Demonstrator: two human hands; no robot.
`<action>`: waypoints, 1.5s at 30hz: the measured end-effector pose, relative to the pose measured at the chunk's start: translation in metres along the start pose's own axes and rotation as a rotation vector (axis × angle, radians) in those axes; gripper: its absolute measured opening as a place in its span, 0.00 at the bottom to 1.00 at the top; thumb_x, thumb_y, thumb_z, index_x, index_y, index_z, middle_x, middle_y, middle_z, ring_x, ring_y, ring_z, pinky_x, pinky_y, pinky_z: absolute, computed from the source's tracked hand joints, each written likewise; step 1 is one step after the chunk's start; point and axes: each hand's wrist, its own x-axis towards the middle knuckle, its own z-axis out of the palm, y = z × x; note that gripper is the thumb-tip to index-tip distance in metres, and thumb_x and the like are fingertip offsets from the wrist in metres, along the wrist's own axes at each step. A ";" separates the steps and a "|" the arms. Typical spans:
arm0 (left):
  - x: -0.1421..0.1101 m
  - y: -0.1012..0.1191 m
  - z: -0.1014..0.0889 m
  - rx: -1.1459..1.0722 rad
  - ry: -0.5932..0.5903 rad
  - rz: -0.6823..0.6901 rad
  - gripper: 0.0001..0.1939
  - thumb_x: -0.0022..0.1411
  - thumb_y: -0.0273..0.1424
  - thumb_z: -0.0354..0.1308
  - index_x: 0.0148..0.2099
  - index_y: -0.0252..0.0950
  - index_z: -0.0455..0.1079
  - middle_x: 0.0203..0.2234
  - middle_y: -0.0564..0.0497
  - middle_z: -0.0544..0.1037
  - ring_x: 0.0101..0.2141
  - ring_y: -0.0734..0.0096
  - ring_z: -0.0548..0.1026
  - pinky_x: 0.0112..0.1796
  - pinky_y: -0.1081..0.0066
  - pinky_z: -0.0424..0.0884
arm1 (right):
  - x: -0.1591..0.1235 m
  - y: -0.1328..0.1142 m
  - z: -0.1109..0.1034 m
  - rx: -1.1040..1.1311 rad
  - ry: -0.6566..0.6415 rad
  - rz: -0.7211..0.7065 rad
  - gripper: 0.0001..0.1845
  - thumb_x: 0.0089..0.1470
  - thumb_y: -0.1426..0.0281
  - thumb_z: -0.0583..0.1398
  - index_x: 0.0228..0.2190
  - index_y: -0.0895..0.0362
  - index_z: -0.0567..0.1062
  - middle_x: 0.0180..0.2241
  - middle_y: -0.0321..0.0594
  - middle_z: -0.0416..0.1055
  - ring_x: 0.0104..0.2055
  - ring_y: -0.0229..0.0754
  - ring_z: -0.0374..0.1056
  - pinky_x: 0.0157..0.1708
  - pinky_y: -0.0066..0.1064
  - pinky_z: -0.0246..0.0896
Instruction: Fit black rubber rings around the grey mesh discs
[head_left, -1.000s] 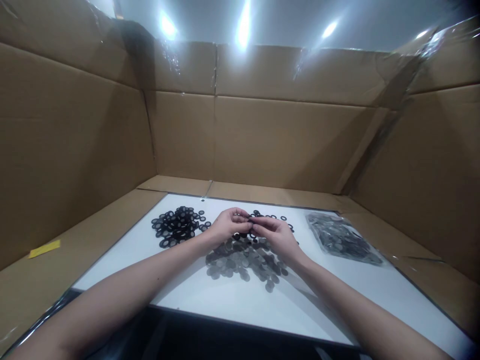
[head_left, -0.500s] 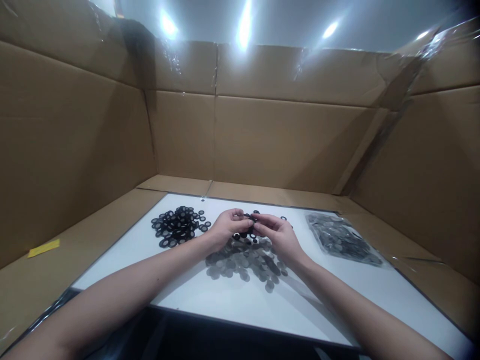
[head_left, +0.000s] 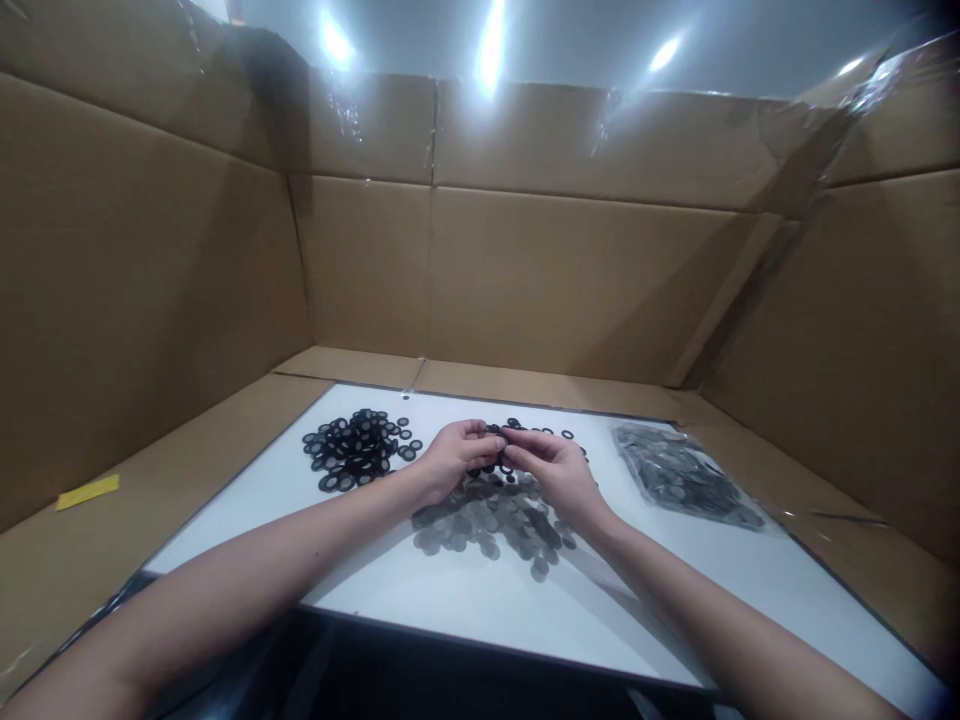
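Note:
My left hand (head_left: pixel 452 462) and my right hand (head_left: pixel 561 472) meet over the middle of the white board, fingertips nearly touching. Both pinch a small black ring (head_left: pixel 497 432), partly covered by the fingers; whether a disc sits in it I cannot make out. Below the hands spreads a heap of thin grey discs (head_left: pixel 480 525). Behind and between the hands lie loose black rings (head_left: pixel 568 436), partly hidden. To the left is a pile of black rings with grey centres (head_left: pixel 356 455).
A clear plastic bag (head_left: pixel 682 475) full of grey discs lies on the right of the white board (head_left: pixel 420 600). Cardboard walls (head_left: pixel 562 280) enclose the left, back and right. A yellow strip (head_left: pixel 88 492) rests on cardboard at far left.
The fingers have shifted slightly around the black ring, and the left fingers are drawn in a little closer. The piles and the bag are unchanged.

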 end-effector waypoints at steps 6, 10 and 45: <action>0.001 -0.001 -0.001 0.037 0.043 0.093 0.20 0.45 0.34 0.67 0.35 0.33 0.62 0.28 0.51 0.73 0.29 0.74 0.73 0.34 0.73 0.68 | 0.000 -0.005 0.002 -0.015 -0.016 -0.026 0.18 0.44 0.65 0.64 0.39 0.54 0.77 0.38 0.41 0.75 0.38 0.44 0.71 0.42 0.38 0.66; 0.001 0.001 0.000 0.029 -0.004 0.090 0.20 0.45 0.34 0.67 0.38 0.33 0.63 0.32 0.49 0.74 0.33 0.72 0.74 0.38 0.69 0.69 | 0.001 -0.004 0.002 0.012 -0.036 -0.005 0.17 0.45 0.65 0.63 0.40 0.54 0.77 0.39 0.40 0.75 0.40 0.45 0.70 0.43 0.38 0.65; 0.002 0.000 0.001 0.002 -0.004 0.078 0.22 0.45 0.30 0.68 0.40 0.32 0.61 0.31 0.48 0.74 0.31 0.72 0.75 0.38 0.70 0.70 | -0.001 -0.005 0.002 -0.088 0.040 -0.033 0.17 0.47 0.65 0.61 0.40 0.56 0.77 0.39 0.42 0.75 0.36 0.43 0.70 0.39 0.36 0.66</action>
